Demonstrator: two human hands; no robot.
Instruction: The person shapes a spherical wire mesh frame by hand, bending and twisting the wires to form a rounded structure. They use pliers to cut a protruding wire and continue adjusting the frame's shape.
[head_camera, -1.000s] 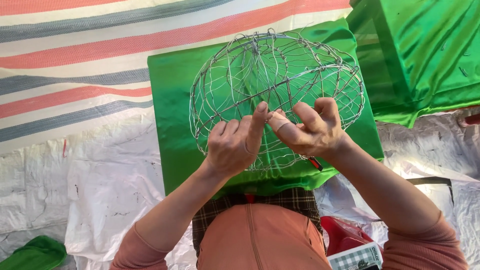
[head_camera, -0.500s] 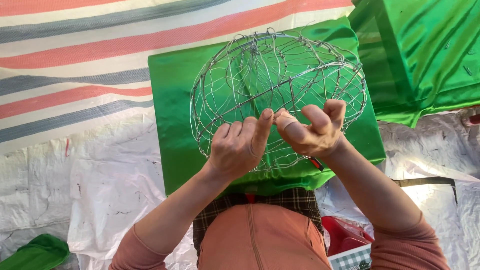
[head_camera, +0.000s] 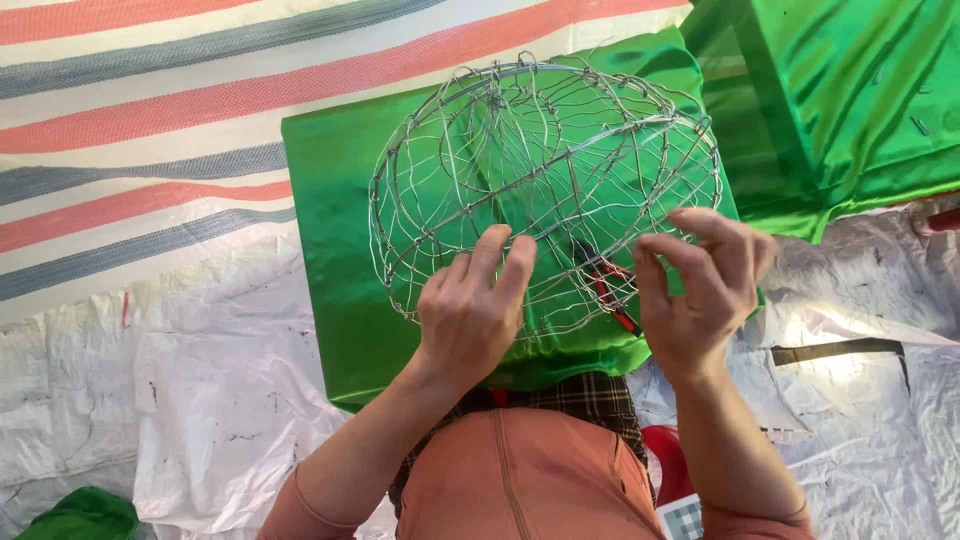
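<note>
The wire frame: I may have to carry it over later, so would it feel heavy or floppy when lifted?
The wire frame is thin open mesh, so probably light. Its dome keeps its shape under the left hand, so likely fairly stiff, though single strands may bend.

Salmon-pink long sleeves pushed up to elbows; same-colour front with centre seam; dark plaid garment above it. Left hand, right hand bare, no rings.

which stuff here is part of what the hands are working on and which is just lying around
In use: wire frame, left hand, right hand, green fabric beneath it, red-handled pliers.
Lying about: striped tarp, white sheet, second green fabric.
</note>
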